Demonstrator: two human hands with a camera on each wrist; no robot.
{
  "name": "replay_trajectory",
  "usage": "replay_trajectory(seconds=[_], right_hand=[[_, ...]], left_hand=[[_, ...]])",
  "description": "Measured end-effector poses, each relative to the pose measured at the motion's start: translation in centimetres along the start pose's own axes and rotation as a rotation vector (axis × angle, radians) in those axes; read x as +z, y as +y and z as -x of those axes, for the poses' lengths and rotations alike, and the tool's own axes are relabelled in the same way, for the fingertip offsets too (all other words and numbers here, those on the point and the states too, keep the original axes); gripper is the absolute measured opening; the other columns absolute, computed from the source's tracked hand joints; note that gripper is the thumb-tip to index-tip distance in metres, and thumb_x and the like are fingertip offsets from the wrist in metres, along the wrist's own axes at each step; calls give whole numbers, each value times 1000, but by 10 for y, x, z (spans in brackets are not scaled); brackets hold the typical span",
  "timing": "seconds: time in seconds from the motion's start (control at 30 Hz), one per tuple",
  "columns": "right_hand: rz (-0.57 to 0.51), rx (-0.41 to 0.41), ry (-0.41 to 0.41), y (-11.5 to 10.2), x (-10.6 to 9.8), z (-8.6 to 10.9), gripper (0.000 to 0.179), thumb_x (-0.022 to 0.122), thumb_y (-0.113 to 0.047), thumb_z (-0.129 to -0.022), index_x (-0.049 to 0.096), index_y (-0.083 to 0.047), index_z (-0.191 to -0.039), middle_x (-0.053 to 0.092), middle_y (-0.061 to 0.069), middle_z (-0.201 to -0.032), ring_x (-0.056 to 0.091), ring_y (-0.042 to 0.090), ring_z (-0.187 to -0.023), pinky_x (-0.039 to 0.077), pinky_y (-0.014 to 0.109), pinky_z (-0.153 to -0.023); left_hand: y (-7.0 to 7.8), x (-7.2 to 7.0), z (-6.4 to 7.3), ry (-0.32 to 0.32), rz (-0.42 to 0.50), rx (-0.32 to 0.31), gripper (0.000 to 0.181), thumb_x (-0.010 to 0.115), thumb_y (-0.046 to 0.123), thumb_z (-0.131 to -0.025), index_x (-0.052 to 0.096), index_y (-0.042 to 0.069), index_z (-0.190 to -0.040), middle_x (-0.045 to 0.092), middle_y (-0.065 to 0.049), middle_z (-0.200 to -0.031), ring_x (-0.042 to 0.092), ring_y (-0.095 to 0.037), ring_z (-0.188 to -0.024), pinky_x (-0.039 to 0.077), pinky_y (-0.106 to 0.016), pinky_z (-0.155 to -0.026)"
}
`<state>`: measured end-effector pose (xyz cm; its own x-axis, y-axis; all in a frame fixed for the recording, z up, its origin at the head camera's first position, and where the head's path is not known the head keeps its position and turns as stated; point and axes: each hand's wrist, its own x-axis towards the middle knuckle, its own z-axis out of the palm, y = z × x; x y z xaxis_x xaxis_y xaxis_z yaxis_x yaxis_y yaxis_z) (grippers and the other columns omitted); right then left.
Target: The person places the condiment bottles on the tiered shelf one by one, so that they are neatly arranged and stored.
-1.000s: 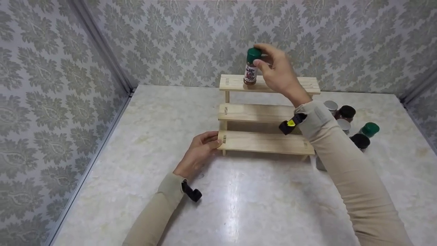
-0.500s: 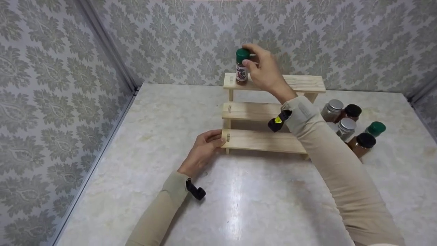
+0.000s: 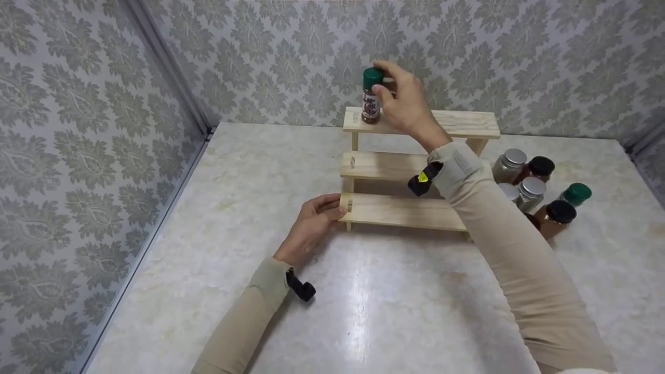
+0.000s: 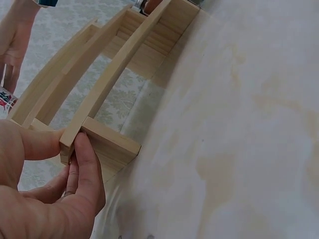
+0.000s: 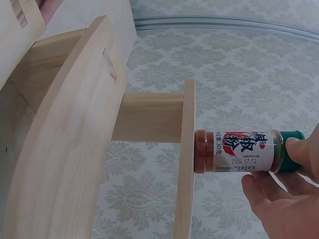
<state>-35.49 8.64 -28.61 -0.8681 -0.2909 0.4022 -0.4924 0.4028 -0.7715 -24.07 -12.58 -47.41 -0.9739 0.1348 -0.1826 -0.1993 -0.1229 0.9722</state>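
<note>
Green cap (image 3: 372, 78) of a spice bottle (image 3: 370, 108) sits in the right hand's (image 3: 408, 104) grip: thumb and fingers pinch it, spread only about as far as the cap is wide. Bottle upright, base on the top board (image 3: 467, 122) of a pale wooden rack, near its left end. Clear body, reddish-brown contents, white label with dark characters and red marks, best seen from the right wrist.

Left hand (image 3: 313, 224) has its grip closed round the left end of the bottom board (image 3: 405, 212), thumb over the top, fingers under the edge; left wrist view confirms. Middle board (image 3: 384, 165) sits between the two, stepped; right forearm hides part of it.

Rack stands on a pale marbled desk (image 3: 249, 182). Right of it, a cluster of jars: silver-lidded jar (image 3: 509, 164), black-lidded jar (image 3: 538, 168), second silver-lidded jar (image 3: 531, 194), larger black-lidded jar (image 3: 556, 219), green-capped bottle (image 3: 575, 194). More lids partly hidden by the right sleeve (image 3: 499, 234); exact count can't be told. Both sleeves beige, black device at each wrist. Leaf-patterned wall (image 3: 311, 47) behind.
</note>
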Motion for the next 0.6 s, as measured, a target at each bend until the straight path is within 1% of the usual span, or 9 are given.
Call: replay_trajectory(seconds=[0.2,0.4,0.5,0.6], right_hand=[[34,-1,-40,2,-6,6,51,51,-8,-113,41,-5,-163,50,21,-160,57,36,-143,46,44,-121],[7,-2,-47,-3,-18,14,55,53,-9,-113,36,-3,-165,46,17,-165,53,32,-147,43,42,-123],[21,-6,-39,-4,-26,20,55,54,-12,-113,38,-6,-165,48,16,-165,53,32,-148,44,40,-123],[45,-14,-25,-4,-38,33,54,57,-16,-112,42,-8,-164,50,14,-163,54,32,-147,44,40,-122]], left_hand=[[-2,0,1,-33,-5,-4,44,69,7,-104,58,0,-147,64,-19,-139,68,-25,-118,61,-34,-96],[-2,0,1,-28,0,-12,45,69,6,-104,58,-1,-147,64,-19,-140,67,-26,-121,60,-35,-98],[0,-1,0,-21,5,-17,45,70,6,-103,58,-1,-146,63,-18,-140,67,-26,-121,60,-35,-98],[2,-1,0,-16,0,-20,45,70,6,-104,58,-1,-146,62,-17,-141,67,-26,-121,60,-34,-98]])
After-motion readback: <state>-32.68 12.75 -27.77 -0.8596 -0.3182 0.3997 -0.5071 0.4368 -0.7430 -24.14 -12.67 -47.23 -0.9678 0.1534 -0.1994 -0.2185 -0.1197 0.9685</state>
